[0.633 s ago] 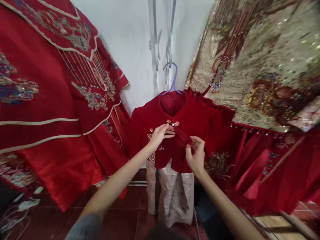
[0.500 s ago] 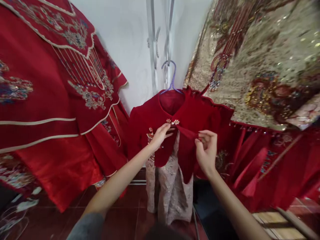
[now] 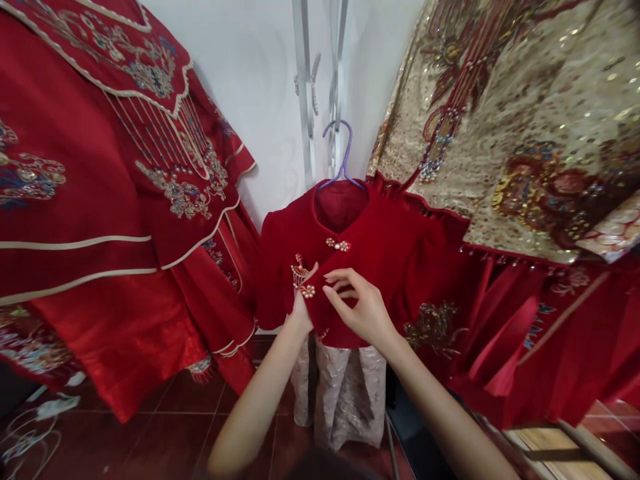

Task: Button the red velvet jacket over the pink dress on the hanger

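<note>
A small red jacket (image 3: 390,233) hangs on a purple hanger (image 3: 346,150), its neck closed by a beaded pearl clasp (image 3: 339,245). My left hand (image 3: 301,313) grips the jacket's front edge, with the thumb in front and the other fingers mostly hidden by the cloth. Beside that thumb is a second pearl clasp (image 3: 307,291), and a fan-shaped brooch with tassels (image 3: 299,272) sits just above. My right hand (image 3: 359,308) hovers before the jacket front, fingers bent and thumb apart from the index finger, with nothing visible between them. Below the jacket hangs a pale patterned garment (image 3: 345,393).
Red embroidered garments (image 3: 100,200) hang on the left. A gold sequined garment (image 3: 540,133) and red pleated cloth (image 3: 560,347) hang on the right. Behind is a white wall (image 3: 245,80) with a metal rack upright (image 3: 303,87). White cables (image 3: 30,433) lie on the tiled floor.
Both hands have moved down from the neck clasp, the right also leftward. The right hand has let go of the jacket's front flap, which now overlaps the other side; the left grips near the second clasp.
</note>
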`<state>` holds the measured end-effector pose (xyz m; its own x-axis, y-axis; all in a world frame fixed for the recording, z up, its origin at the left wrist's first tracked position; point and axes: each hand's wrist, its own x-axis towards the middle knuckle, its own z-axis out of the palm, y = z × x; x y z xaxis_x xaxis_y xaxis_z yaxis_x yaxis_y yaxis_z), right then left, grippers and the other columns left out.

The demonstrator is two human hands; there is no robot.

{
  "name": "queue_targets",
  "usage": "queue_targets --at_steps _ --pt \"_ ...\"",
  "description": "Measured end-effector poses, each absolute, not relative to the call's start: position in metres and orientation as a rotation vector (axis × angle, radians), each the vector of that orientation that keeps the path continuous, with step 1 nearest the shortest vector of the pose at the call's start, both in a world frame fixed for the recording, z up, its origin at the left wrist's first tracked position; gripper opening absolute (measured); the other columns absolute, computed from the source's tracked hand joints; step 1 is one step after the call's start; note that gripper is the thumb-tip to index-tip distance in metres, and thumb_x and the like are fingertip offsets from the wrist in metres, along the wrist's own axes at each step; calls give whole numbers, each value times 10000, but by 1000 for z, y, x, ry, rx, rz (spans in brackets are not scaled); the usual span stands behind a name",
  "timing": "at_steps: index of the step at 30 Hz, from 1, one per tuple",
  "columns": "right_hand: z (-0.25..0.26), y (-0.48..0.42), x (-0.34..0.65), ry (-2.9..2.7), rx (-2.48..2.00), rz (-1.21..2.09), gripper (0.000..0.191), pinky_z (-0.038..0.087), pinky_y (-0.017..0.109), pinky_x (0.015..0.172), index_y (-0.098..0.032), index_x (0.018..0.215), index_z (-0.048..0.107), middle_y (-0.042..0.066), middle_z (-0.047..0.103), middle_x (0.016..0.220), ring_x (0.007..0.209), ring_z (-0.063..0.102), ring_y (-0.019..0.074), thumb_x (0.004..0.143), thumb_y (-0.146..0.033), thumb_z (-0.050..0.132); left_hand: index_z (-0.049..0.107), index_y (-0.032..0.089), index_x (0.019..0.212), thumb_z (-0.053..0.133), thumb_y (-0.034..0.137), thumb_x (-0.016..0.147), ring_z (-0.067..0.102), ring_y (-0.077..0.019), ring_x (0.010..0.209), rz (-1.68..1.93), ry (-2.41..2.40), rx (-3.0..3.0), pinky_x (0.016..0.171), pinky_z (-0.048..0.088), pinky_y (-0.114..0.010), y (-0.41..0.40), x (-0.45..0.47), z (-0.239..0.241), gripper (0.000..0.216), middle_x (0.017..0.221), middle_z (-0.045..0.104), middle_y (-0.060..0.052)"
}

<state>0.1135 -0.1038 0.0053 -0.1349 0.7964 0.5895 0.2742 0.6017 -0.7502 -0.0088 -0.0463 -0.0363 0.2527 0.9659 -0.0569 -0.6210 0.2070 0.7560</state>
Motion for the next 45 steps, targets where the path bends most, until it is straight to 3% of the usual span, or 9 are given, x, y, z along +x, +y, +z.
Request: queue_targets --at_steps 4,9,14,18,24,28,45 --pt "-17 -83 114 -1641 -1009 495 198 572 246 638 -196 1010 601 47 582 926 775 593 132 869 -334 595 692 151 950 556 558 814 681 -236 895 1220 593 670 822 538 -357 -49 -23 -44 450 886 729 -84" --pt "-37 -68 106 -1522 -1109 527 440 574 272 586 -171 1070 535 50 542 907 734 576 146 763 -438 703 696 129 830 662 529 741 643 -146 678 1393 796 732 623 508 -245 -47 -36 -51 411 777 703 -70" --pt "-46 -63 95 -1485 -1076 695 382 581 287 635 -175 1026 550 54 615 884 758 631 160 775 -426 692 690 140 848 762 443 659 611 -112 677 1514 913 844 640 520 -244 -49 -30 -50 364 853 690 -45" --pt "-41 -66 95 -1451 -1050 695 270 583 295 702 -179 931 603 55 674 856 787 666 168 793 -397 679 672 159 857 734 421 696 621 -135 709 1598 980 1034 667 549 -277 -50 -26 -49 314 815 666 -30" --pt "-34 -63 104 -1405 -1017 813 295 585 296 698 -163 838 662 57 722 798 719 692 175 733 -429 731 585 184 982 712 252 717 622 -162 929 1911 1201 1384 805 550 -303 -28 -37 -52 301 1028 623 -75" --pt "-31 -55 106 -1385 -932 933 325 595 320 753 -160 872 674 62 743 857 768 713 186 718 -440 734 547 185 941 706 179 680 632 -139 831 1845 1157 1360 774 543 -283 -17 -40 -51 306 892 618 -39" --pt "-26 -16 84 -1486 -1076 553 164 576 310 754 -195 889 644 32 737 860 746 708 164 801 -331 663 665 133 865 736 136 612 666 -151 786 1743 1032 1195 861 522 -331 -15 -43 -39 263 830 705 -59"
